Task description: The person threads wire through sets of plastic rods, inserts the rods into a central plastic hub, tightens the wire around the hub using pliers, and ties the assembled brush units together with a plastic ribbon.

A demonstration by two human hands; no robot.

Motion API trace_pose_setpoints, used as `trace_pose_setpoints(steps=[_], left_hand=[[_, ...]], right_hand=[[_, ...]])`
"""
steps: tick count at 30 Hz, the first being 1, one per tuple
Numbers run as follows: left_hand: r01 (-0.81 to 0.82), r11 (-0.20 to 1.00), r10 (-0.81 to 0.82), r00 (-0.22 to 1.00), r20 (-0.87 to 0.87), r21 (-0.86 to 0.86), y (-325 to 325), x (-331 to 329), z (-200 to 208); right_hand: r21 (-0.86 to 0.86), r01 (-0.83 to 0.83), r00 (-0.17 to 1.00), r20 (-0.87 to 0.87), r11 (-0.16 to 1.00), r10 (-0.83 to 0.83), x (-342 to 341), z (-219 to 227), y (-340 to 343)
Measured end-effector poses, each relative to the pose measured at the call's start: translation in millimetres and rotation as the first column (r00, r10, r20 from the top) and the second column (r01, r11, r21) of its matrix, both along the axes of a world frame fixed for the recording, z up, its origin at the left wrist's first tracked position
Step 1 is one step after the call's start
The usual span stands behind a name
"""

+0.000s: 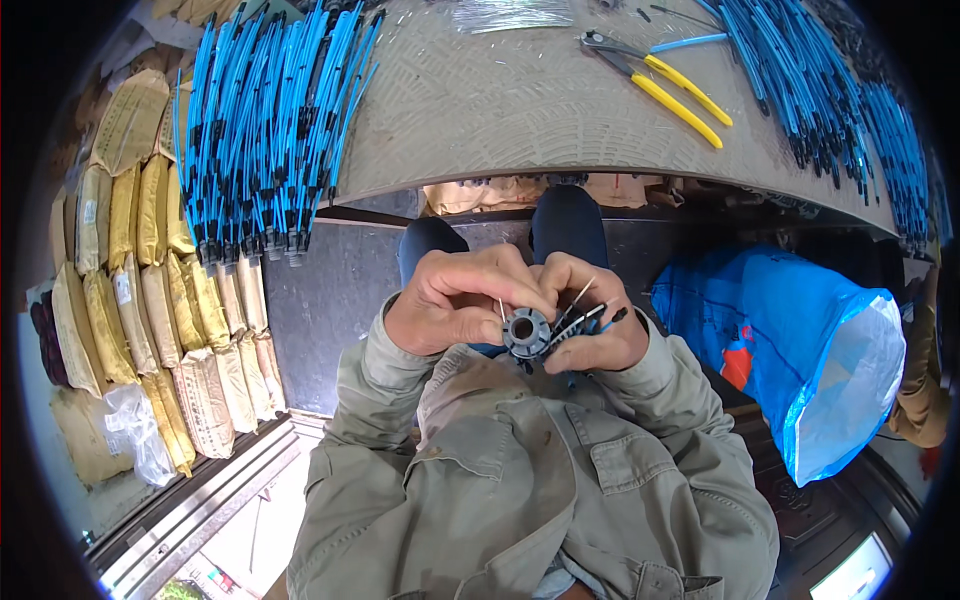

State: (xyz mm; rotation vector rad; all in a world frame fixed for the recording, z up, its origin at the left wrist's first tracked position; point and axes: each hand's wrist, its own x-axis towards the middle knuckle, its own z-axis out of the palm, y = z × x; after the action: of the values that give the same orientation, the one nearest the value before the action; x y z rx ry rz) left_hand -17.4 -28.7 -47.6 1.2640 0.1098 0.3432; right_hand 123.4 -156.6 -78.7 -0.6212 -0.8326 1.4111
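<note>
As both turn inward at mid-frame, the left hand pinches a grey slotted ring while the right hand curls around black-tipped strands

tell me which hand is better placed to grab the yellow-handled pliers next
Probably the right hand: the pliers lie ahead and to its right, nearer than to the left hand. Both are busy at the dark round part, so it would likely need freeing first.

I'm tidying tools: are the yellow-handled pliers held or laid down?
Laid down: the pliers lie on the table; left hand and right hand are at the grey ring.
</note>
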Motion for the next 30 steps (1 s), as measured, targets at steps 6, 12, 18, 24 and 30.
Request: trace_pose_setpoints(steps=[6,12,18,24,30], left_hand=[[-0.043,0.999,0.043,0.998,-0.041,-0.001,-5,-6,3],[-0.026,0.999,0.024,0.997,0.068,0.02,-8,-15,-4],[-0.068,0.997,0.068,0.998,0.015,-0.032,-9,-20,4],[-0.054,0.997,0.056,0.997,0.051,-0.049,-9,-28,-1],[-0.013,0.998,0.017,0.998,0.058,-0.058,-4,-30,-4]], right_hand=[[-0.004,0.105,0.98,0.173,0.994,-0.103,-3,0,-6],[0.087,0.214,0.941,0.248,0.973,-0.229,-14,2,-9],[0.024,0.079,0.984,0.16,0.997,-0.082,-13,4,-6],[0.077,0.032,0.988,0.15,0.997,-0.043,-23,4,-3],[0.046,0.015,0.987,0.159,0.999,-0.022,-26,5,-1]])
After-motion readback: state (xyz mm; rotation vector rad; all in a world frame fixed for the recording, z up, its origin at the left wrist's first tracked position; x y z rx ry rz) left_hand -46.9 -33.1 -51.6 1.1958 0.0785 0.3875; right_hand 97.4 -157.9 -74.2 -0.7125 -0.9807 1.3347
